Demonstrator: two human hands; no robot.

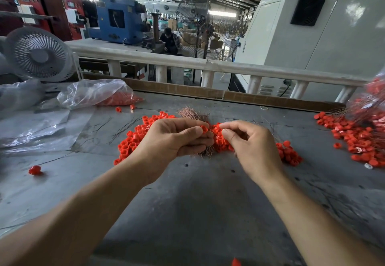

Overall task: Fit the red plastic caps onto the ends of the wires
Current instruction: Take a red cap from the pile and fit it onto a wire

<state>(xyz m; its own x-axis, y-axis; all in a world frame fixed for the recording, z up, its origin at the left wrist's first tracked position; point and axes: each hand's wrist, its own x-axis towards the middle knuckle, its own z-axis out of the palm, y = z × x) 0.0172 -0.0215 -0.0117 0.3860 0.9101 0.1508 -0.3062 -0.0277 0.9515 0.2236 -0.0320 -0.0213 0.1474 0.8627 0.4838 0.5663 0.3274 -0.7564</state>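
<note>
Bare grey worktop lies open along the near edge, between the two forearms and out to the near left corner, with only one stray red cap sitting there. Mid-table is crowded: a heap of red caps spreads left and right under both hands, with a bundle of wires poking up behind it. Loose plastic sheeting and a bag of caps fill the far left corner. A second pile of caps blocks the right edge. A cardboard strip and a white rail close off the far edge.
</note>
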